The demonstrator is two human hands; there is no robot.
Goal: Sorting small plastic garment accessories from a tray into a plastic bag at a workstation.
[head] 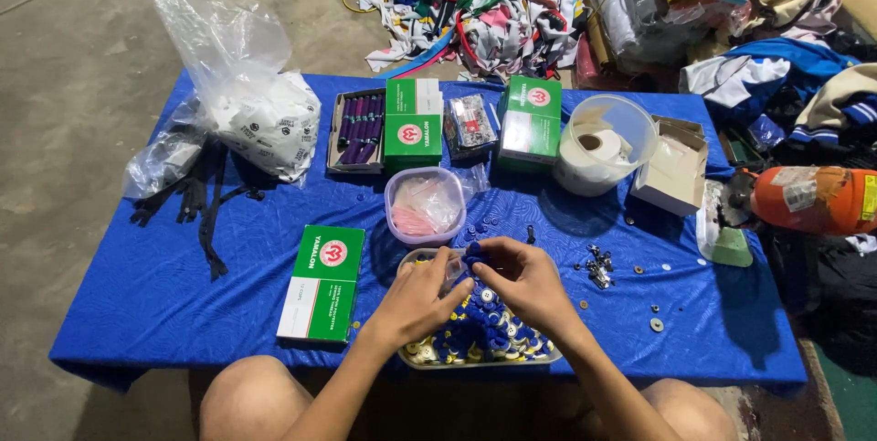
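Both hands [475, 290] pinch round buttons [480, 327].

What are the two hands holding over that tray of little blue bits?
Both hands, left hand and right hand, pinch a small blue piece between their fingertips above the tray. Which part of it they hold is too small to tell.

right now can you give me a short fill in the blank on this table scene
1. Both hands meet over a tray of small ____ and yellow pieces.
2. The table cloth is ____.
3. The green box nearest the left hand lies ____ of the tray.

Missing words: blue; blue; left
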